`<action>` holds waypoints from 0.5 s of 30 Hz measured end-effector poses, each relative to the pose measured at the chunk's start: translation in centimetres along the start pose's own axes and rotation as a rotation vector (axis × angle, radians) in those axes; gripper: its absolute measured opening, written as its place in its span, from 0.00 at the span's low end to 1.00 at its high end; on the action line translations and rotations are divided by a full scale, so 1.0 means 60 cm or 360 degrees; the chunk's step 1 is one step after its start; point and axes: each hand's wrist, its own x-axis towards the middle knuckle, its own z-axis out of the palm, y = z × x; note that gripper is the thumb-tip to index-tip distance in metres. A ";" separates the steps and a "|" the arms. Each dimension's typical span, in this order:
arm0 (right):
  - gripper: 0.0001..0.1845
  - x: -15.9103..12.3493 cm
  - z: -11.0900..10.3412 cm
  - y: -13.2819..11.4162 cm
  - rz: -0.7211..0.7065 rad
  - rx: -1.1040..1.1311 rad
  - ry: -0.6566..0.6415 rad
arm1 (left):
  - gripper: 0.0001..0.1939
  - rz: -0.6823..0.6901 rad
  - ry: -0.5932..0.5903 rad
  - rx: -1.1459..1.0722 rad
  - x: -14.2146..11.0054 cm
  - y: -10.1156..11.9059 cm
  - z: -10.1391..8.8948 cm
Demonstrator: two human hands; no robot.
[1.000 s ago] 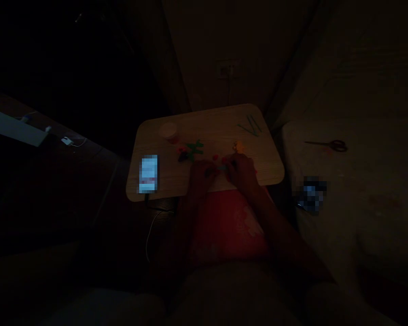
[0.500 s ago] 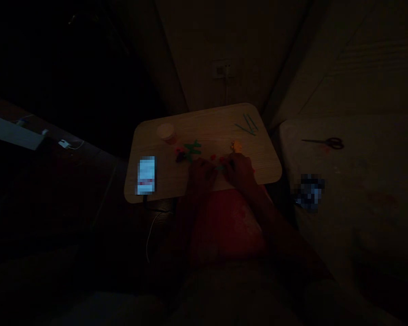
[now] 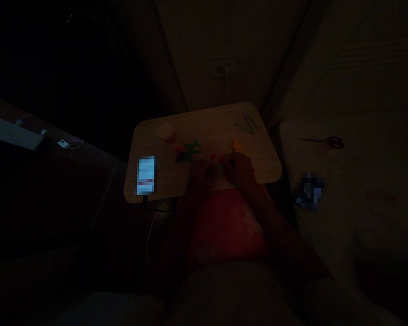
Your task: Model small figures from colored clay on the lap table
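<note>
Dim light leaves little detail on my hands. Close to the near edge of the small wooden table (image 3: 210, 122), my left hand (image 3: 202, 173) rests with its fingers curled; what lies in them is hidden. My right hand (image 3: 240, 170) is closed at the fingertips on a small pale green piece (image 3: 220, 167), which shows in the gap between both hands. A small red piece (image 3: 213, 156) lies just beyond that gap. An orange-yellow lump (image 3: 236, 146) sits past my right knuckles. Beyond my left hand are green strips (image 3: 192, 146) and a dark lump (image 3: 180, 156).
A round pale-lidded tub (image 3: 166, 131) stands at the table's back left. Thin green sticks (image 3: 247, 124) lie at its back right. A lit phone (image 3: 146, 175) with a cable is at the left. Scissors (image 3: 326, 142) lie on the pale surface to the right.
Both hands stay almost where they were, with only a slight shift of the right fingers around the green piece. The picture is a little darker.
</note>
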 end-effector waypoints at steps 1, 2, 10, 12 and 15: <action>0.13 0.000 0.000 -0.001 0.0003 0.0005 -0.0002 | 0.06 -0.0010 0.0017 -0.0022 0.000 0.001 0.000; 0.13 -0.001 -0.001 -0.001 0.0007 0.0006 0.0001 | 0.06 -0.0028 0.0037 -0.0040 -0.001 0.002 -0.001; 0.13 -0.001 -0.002 -0.007 0.0011 0.0036 0.0023 | 0.07 -0.0189 0.0131 -0.0366 0.000 0.005 -0.003; 0.12 -0.001 -0.001 -0.009 0.0006 0.0058 0.0031 | 0.07 -0.0215 0.0126 -0.0497 0.000 0.003 -0.004; 0.12 0.000 0.000 -0.011 0.0017 0.0079 0.0036 | 0.08 -0.0206 0.0100 -0.0611 0.000 0.001 -0.004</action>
